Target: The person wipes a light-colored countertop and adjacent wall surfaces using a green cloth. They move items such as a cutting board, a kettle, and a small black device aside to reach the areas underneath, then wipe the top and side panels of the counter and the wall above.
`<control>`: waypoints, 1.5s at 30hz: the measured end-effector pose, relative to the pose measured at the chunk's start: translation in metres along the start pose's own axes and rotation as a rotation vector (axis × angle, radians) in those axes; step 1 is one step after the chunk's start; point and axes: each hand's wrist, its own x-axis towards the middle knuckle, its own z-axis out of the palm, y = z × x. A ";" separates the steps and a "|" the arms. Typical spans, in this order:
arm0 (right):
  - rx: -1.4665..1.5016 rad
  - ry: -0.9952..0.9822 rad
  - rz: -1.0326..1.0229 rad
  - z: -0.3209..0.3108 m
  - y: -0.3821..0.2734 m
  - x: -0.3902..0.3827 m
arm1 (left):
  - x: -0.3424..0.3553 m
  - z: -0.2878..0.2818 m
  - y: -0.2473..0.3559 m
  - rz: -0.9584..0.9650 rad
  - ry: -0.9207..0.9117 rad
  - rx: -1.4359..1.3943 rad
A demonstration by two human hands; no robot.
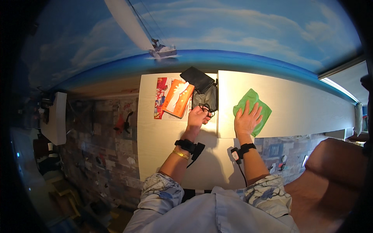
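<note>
My right hand (247, 119) lies flat with fingers spread on a green cloth (264, 110), which rests on the raised pale tabletop at the right. My left hand (198, 117) is closed, its fingers pinched on a looped black cord (206, 109) over the lower pale surface. Just beyond that hand lie a grey translucent bag (206, 97) and a flat black case or pouch (197, 79). To its left, an orange box or book (178, 98) with a white design sits on a red patterned sheet (159, 91).
The raised pale tabletop (299, 101) makes a step along its left edge beside the lower table (153, 143). A brown sofa or seat (330, 174) stands at the lower right. A white piece of furniture (59, 118) is at the far left. The painted wall (233, 35) rises behind the tables.
</note>
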 end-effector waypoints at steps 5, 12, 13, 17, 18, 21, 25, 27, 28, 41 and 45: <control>-0.017 -0.042 0.012 0.002 0.002 -0.002 | -0.018 -0.010 -0.012 -0.067 0.097 0.005; -0.012 -0.008 0.002 0.004 0.002 0.001 | -0.033 -0.031 -0.021 -0.202 0.084 -0.200; -0.011 -0.017 0.011 0.003 0.002 0.001 | -0.036 -0.033 -0.024 -0.184 0.062 -0.146; -0.023 -0.025 0.009 0.001 0.001 0.000 | -0.053 -0.044 -0.039 -0.167 0.086 -0.014; -0.027 -0.026 0.008 0.000 0.001 0.000 | -0.059 -0.048 -0.041 -0.176 0.090 0.028; -0.028 -0.035 0.004 0.000 0.001 0.001 | -0.081 -0.058 -0.043 -0.098 0.246 0.199; -0.027 -0.033 0.004 -0.001 0.001 0.001 | -0.103 -0.065 -0.029 0.367 0.383 0.888; -0.016 -0.041 0.009 -0.001 0.001 0.001 | -0.104 -0.061 -0.017 0.630 0.367 1.082; -0.014 -0.032 0.011 -0.001 0.001 0.001 | -0.099 -0.058 -0.011 0.766 0.311 1.109; -0.013 -0.037 0.022 -0.004 -0.001 0.003 | 0.080 0.036 0.040 0.702 0.288 1.568; -0.008 -0.027 0.017 -0.003 0.000 0.003 | 0.095 0.033 0.043 0.795 0.297 1.592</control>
